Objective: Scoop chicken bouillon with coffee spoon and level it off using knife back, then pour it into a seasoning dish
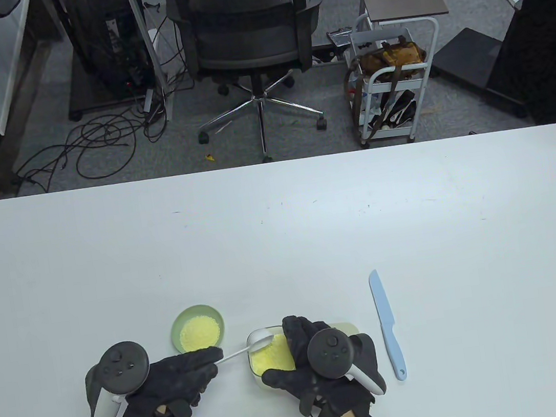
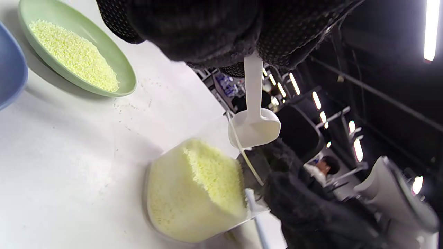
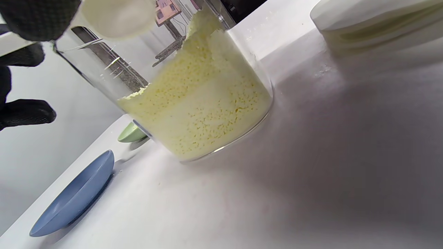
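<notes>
On the counter (image 1: 281, 229), the left hand (image 1: 177, 375) pinches a white spoon (image 1: 248, 347) whose bowl hangs over the jar (image 1: 270, 357) of yellow bouillon. The right hand (image 1: 320, 363) grips that jar. A green dish (image 1: 197, 328) of bouillon sits just left; a blue knife (image 1: 387, 325) lies right.

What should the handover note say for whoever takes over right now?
Left hand pinches the white spoon by its handle, bowl empty at the bouillon jar mouth.
Right hand grips the jar, tilted.
Green dish already holds granules; a blue dish sits empty nearby.
Blue knife lies untouched to the right.
Jar lid is off.
Left to do: scoop, level with the knife back, pour.
</notes>
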`<state>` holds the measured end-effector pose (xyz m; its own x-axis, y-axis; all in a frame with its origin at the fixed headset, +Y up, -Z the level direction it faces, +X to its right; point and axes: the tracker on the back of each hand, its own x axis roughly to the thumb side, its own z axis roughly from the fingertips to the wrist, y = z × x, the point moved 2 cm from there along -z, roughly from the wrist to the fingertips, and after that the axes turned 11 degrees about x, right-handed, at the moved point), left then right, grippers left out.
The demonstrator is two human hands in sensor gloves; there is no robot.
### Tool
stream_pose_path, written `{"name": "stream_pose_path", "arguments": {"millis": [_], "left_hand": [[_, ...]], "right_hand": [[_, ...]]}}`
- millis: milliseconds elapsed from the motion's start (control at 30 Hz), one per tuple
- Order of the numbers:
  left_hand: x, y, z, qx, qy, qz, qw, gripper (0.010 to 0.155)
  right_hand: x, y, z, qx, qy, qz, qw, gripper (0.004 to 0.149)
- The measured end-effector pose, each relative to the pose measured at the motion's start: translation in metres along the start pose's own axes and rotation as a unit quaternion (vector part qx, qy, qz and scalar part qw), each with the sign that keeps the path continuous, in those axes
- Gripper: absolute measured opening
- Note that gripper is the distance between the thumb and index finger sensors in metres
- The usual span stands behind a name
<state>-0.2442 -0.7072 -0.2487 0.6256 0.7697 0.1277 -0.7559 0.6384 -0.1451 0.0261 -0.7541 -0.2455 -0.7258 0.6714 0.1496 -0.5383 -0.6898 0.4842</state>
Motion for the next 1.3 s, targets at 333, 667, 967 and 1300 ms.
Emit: {"name": "stream_pose_path", "arguments": {"millis": [333,667,967,1300], "left_hand": [[0.027,-0.026,-0.012,0.007,-0.02,-0.093,0.995,0.043],[0.057,-0.033,-0.034,-0.083,0.027,-0.198,0.976,0.042],[0.034,-0.035,-0.046,-0.131,0.091,-0.119,0.98,0.043],[-0.002,-0.043,-0.039,-0.182,0.129,0.039,0.974,0.045]], "right_hand": [[-0.001,0.0,0.001,-0.001,-0.005,-0.014,1.0,0.096],[-0.003,0.0,0.001,0.003,-0.006,-0.022,1.0,0.096],[-0.003,0.0,0.0,0.003,-0.007,-0.026,1.0,0.096],[-0.004,0.0,0.0,0.002,-0.007,-0.029,1.0,0.095]]}}
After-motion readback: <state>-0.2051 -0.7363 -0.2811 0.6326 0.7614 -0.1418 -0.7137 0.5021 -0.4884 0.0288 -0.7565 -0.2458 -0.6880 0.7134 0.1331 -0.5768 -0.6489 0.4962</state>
